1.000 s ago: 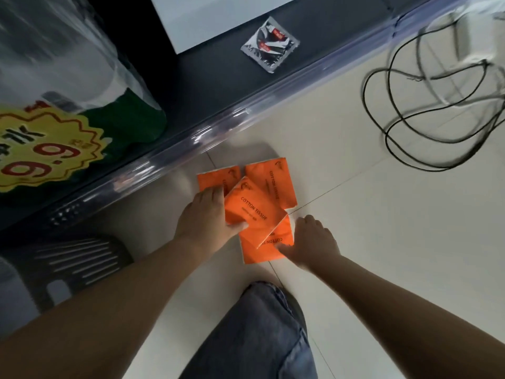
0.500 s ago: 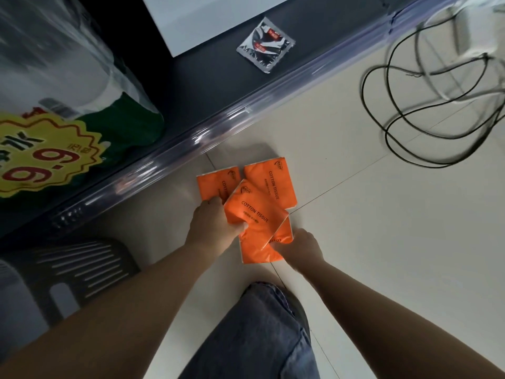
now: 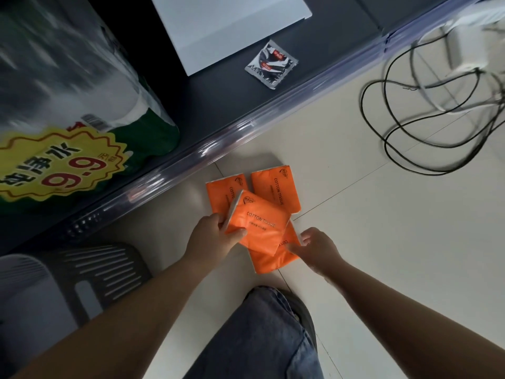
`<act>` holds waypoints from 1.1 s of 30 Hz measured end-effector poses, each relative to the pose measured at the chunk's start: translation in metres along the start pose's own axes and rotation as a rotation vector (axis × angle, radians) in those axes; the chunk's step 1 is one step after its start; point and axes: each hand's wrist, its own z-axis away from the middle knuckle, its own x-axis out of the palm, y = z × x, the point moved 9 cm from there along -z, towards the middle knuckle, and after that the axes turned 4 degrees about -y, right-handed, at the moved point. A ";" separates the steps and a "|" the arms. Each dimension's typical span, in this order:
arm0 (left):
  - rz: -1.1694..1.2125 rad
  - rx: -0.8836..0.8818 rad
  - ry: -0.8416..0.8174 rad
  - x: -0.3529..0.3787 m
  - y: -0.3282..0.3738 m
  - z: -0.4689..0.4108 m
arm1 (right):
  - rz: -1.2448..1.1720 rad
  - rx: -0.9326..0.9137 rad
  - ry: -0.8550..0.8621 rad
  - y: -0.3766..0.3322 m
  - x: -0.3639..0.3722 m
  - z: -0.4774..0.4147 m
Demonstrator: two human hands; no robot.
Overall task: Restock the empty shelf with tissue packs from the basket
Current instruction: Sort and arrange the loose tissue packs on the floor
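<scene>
Several orange tissue packs lie on the pale floor tiles below a dark shelf [image 3: 218, 105]. My left hand [image 3: 216, 236] grips the top orange pack [image 3: 259, 222] by its left end, thumb on its face, and tilts it up off the pile. Under it lies a lower orange pack [image 3: 273, 258], and my right hand [image 3: 317, 247] pinches that pack's right edge. Two more orange packs, a left one [image 3: 221, 195] and a right one [image 3: 276, 190], lie flat just beyond, close to the shelf's clear front rail [image 3: 246, 129].
A large wrapped multipack with a yellow price sticker [image 3: 62, 165] fills the shelf's left part. A white box [image 3: 229, 26] and a small foil sachet [image 3: 272, 64] sit further right. Black cables [image 3: 423, 127] coil on the floor at right. A dark slotted basket [image 3: 90, 277] stands at left; my knee [image 3: 262, 337] is below.
My left hand has lifted and tilted the top pack off the pile. My right hand has slid in and taken hold of the lower pack's edge.
</scene>
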 end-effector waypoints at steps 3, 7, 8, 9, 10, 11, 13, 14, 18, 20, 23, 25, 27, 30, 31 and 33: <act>0.053 0.013 -0.025 -0.009 0.004 0.009 | 0.006 -0.062 0.008 -0.012 -0.019 0.004; 0.042 0.012 -0.065 -0.025 0.007 0.020 | 0.010 -0.140 0.009 -0.038 -0.044 0.013; 0.035 0.014 -0.076 -0.029 0.009 0.022 | 0.004 -0.155 0.012 -0.046 -0.051 0.016; 0.027 0.019 -0.096 -0.033 0.013 0.025 | -0.003 -0.170 0.010 -0.055 -0.058 0.020; 0.023 0.030 -0.119 -0.036 0.018 0.027 | -0.005 -0.188 0.000 -0.064 -0.065 0.023; 0.028 0.042 -0.140 -0.039 0.024 0.030 | 0.000 -0.213 -0.018 -0.074 -0.071 0.027; 0.049 0.068 -0.176 -0.046 0.037 0.036 | 0.033 -0.271 -0.061 -0.097 -0.081 0.036; 0.060 0.087 -0.195 -0.050 0.044 0.040 | 0.058 -0.295 -0.078 -0.108 -0.087 0.040; 0.110 0.197 -0.240 -0.063 0.076 0.054 | 0.145 -0.375 -0.115 -0.149 -0.109 0.056; 0.141 0.253 -0.233 -0.071 0.093 0.061 | 0.180 -0.429 -0.135 -0.170 -0.116 0.064; 0.167 0.331 -0.227 -0.083 0.115 0.071 | 0.259 -0.502 -0.159 -0.198 -0.124 0.079; 0.167 0.357 -0.218 -0.092 0.126 0.078 | 0.312 -0.544 -0.180 -0.216 -0.128 0.090; 0.161 0.385 -0.193 -0.103 0.135 0.084 | 0.348 -0.577 -0.197 -0.234 -0.136 0.103; 0.114 0.426 -0.101 -0.127 0.148 0.094 | 0.408 -0.647 -0.201 -0.261 -0.150 0.123; 0.129 0.430 -0.083 -0.134 0.152 0.098 | 0.430 -0.669 -0.200 -0.269 -0.155 0.130; 0.231 0.429 -0.099 -0.145 0.161 0.105 | 0.459 -0.693 -0.211 -0.285 -0.163 0.143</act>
